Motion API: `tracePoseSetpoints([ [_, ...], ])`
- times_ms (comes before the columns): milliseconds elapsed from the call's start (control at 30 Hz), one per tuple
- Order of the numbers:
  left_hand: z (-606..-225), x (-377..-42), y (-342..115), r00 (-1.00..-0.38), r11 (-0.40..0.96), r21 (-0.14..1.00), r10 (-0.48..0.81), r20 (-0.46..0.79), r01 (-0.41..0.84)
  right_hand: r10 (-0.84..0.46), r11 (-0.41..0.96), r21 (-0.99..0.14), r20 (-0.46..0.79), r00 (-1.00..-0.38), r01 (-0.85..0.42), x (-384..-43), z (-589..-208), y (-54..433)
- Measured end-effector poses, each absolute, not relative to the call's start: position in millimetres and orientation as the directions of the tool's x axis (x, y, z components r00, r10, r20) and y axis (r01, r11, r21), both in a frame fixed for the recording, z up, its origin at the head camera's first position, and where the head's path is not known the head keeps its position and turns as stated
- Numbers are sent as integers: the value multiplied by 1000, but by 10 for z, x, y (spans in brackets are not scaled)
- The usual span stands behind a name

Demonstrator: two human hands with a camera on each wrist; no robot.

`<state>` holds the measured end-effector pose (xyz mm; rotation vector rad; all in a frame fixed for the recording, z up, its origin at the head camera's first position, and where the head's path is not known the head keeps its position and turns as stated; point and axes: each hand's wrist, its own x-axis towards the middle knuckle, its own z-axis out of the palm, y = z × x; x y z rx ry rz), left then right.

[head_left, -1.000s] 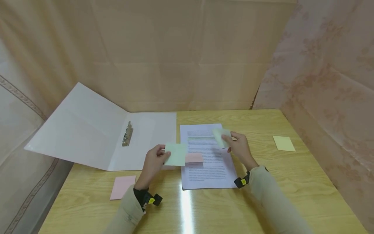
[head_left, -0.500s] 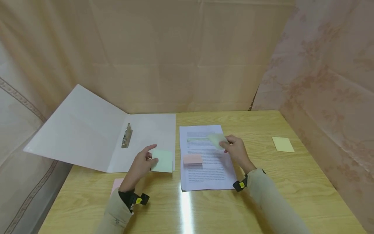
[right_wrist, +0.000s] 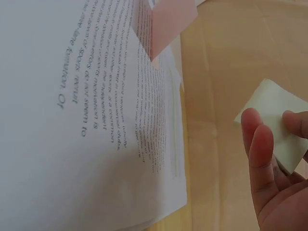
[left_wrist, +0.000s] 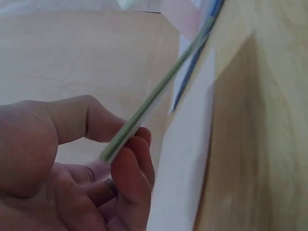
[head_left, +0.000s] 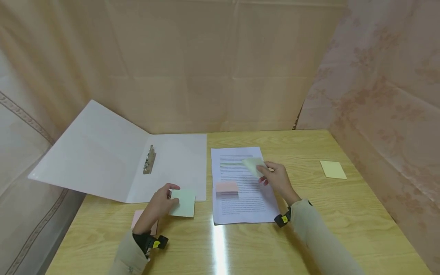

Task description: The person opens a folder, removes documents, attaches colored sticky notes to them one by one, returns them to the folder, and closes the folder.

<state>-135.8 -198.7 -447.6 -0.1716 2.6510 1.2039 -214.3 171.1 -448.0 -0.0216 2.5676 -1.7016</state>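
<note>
My left hand point(head_left: 159, 204) pinches a pad of green sticky notes point(head_left: 183, 203) by its left side, over the near edge of the white folder. Seen edge-on in the left wrist view, the pad point(left_wrist: 159, 94) sits between thumb and fingers and has some thickness. Above the printed sheets point(head_left: 251, 208), my right hand point(head_left: 277, 177) holds a single pale green sticky note point(head_left: 252, 165) between thumb and fingers. This note point(right_wrist: 276, 113) also shows in the right wrist view. A pink sticky note point(head_left: 227, 187) stands partly lifted on the page, below a line highlighted in green point(head_left: 232, 164).
An open white folder point(head_left: 175, 164) with a metal clip point(head_left: 149, 159) lies at the left, its cover tilted up. A pink pad point(head_left: 137, 217) is partly hidden by my left wrist. Far right on the wooden table point(head_left: 343, 221) lies a yellow pad point(head_left: 333, 169).
My left hand has carried the green pad left and toward me, off the page's edge. The right hand has shifted slightly left and down, its note turning over the text.
</note>
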Motion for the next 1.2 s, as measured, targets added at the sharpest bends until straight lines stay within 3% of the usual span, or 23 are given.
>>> tracePoseSetpoints([
  [700, -4644, -1255, -2113, -974, 857, 501, -8, -226, -123, -117, 421, -907, -38, -992, -15, -2103, -4554, 1691],
  [1200, -4662, -1160, -2180, -976, 879, 450, -67, -208, -156, -112, 413, -911, -47, -993, -3, -2099, -4547, 1677],
])
